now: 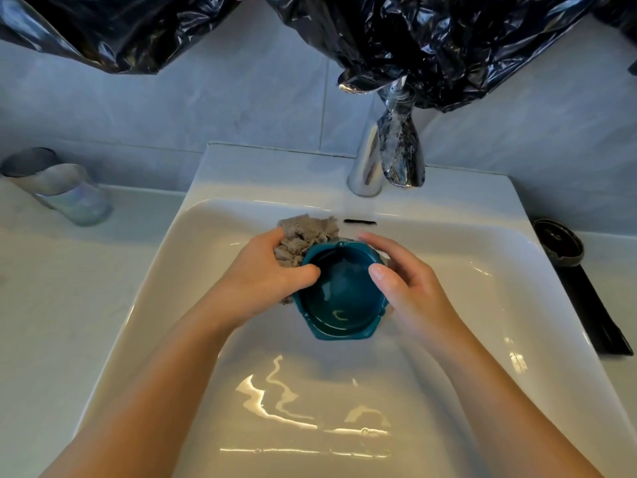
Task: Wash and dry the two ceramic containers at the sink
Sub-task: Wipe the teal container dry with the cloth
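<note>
A teal ceramic container [339, 298] with a notched rim is held over the middle of the white sink basin [206, 339]. My left hand [265, 270] grips its left rim together with a grey cloth [303, 236] that bunches up behind and under the container. My right hand [396, 274] holds the right rim, thumb on the edge, fingers curled round the outside. A second, dark container [558, 244] sits on the counter to the right of the sink.
A chrome tap [379, 160] stands at the back of the sink, its top wrapped in black plastic sheet [431, 46]. A glass tumbler [58, 188] stands on the left counter. A black flat object [593, 312] lies on the right counter.
</note>
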Motion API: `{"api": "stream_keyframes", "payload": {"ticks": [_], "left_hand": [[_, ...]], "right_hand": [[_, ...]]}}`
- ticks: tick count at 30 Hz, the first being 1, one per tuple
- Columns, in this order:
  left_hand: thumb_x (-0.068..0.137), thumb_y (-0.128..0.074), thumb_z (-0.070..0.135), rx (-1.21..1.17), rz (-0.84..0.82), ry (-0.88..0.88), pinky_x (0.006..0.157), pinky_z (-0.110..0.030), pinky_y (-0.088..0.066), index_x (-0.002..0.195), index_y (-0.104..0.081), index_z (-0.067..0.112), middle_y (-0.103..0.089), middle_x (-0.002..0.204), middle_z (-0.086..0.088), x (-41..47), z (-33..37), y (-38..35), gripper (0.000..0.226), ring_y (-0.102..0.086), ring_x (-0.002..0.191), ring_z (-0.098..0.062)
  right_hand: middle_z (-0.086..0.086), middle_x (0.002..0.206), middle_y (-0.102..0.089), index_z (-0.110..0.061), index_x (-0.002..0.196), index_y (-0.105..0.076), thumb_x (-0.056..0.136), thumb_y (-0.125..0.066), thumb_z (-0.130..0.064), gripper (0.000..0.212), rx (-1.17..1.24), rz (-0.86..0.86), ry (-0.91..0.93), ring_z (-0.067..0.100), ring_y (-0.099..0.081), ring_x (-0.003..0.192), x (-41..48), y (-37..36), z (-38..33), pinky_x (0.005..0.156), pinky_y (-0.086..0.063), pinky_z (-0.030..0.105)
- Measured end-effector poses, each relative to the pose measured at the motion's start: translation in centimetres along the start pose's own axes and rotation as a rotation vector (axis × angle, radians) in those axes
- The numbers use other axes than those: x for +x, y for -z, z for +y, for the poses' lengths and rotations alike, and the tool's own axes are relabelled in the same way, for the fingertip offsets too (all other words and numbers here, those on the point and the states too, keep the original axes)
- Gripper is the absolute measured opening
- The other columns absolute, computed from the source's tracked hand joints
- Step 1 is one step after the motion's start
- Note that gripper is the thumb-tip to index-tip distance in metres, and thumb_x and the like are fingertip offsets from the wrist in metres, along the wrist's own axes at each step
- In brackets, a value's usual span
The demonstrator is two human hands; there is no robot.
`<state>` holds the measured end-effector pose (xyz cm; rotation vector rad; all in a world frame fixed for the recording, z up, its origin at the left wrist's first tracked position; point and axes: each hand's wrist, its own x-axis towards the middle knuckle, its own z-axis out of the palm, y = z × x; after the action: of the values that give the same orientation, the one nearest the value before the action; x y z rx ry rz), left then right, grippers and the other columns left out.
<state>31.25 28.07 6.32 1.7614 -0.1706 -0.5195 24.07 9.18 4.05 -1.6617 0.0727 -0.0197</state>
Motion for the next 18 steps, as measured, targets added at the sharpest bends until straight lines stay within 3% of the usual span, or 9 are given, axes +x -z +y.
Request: {"api": "stream_keyframes", "payload": {"ticks": [3, 6, 8, 12, 16, 18], "left_hand": [[0.079, -0.069, 0.009, -0.101, 0.233, -0.020, 0.064, -0.030, -0.059, 0.092, -0.062, 0.030, -0.071, 0.086, 0.005, -0.1, -0.4, -1.2, 0.026, -0.069, 0.081, -0.014], [0.079, -0.070, 0.011, -0.196, 0.371, -0.014, 0.074, -0.040, -0.061, 0.090, -0.061, 0.030, -0.071, 0.088, 0.006, -0.3, -0.9, -2.5, 0.023, -0.069, 0.085, -0.015], [0.081, -0.071, 0.014, -0.142, 0.335, -0.048, 0.075, -0.036, -0.061, 0.094, -0.061, 0.032, -0.070, 0.092, 0.008, -0.3, -1.0, -2.5, 0.024, -0.068, 0.087, -0.011], [0.079, -0.074, 0.015, 0.081, 0.108, -0.144, 0.067, -0.013, -0.054, 0.103, -0.062, 0.032, -0.069, 0.095, 0.014, -0.3, -0.6, -1.2, 0.032, -0.067, 0.088, -0.003], [0.080, -0.071, 0.010, 0.211, -0.075, -0.143, 0.066, -0.012, -0.053, 0.107, -0.065, 0.024, -0.070, 0.094, 0.012, -0.5, -0.2, -0.4, 0.031, -0.066, 0.085, 0.000], [0.080, -0.069, 0.008, 0.208, -0.046, -0.141, 0.066, -0.015, -0.055, 0.104, -0.065, 0.024, -0.071, 0.092, 0.010, -0.5, -0.1, -0.4, 0.029, -0.067, 0.083, -0.002]], "right_hand": [[-0.010, 0.100, -0.070, -0.046, 0.128, -0.046, 0.082, -0.058, -0.041, 0.048, 0.036, 0.056, -0.015, 0.002, -0.069, 0.098, 0.1, -0.9, 0.3, 0.070, -0.054, 0.017], [-0.016, 0.109, -0.064, -0.044, 0.117, -0.050, 0.085, -0.056, -0.036, 0.033, 0.042, 0.155, 0.017, -0.008, -0.064, 0.097, 0.0, -2.0, 0.5, 0.069, -0.053, 0.012], [-0.019, 0.106, -0.066, -0.045, 0.110, -0.055, 0.090, -0.055, -0.030, 0.025, 0.037, 0.194, 0.044, -0.009, -0.063, 0.099, 0.1, -1.8, 0.3, 0.069, -0.052, 0.011], [-0.021, 0.102, -0.071, -0.043, 0.111, -0.061, 0.084, -0.056, -0.027, 0.031, 0.000, 0.044, 0.048, 0.003, -0.066, 0.101, 0.0, -0.4, -0.1, 0.075, -0.054, 0.016], [-0.017, 0.103, -0.070, -0.035, 0.121, -0.060, 0.083, -0.061, -0.030, 0.038, -0.065, -0.093, -0.018, 0.007, -0.067, 0.102, -0.1, -0.3, 0.1, 0.076, -0.056, 0.021], [-0.013, 0.104, -0.071, -0.035, 0.126, -0.059, 0.084, -0.061, -0.033, 0.042, -0.068, -0.090, -0.028, 0.010, -0.068, 0.101, -0.1, -0.4, 0.2, 0.077, -0.057, 0.024]]}}
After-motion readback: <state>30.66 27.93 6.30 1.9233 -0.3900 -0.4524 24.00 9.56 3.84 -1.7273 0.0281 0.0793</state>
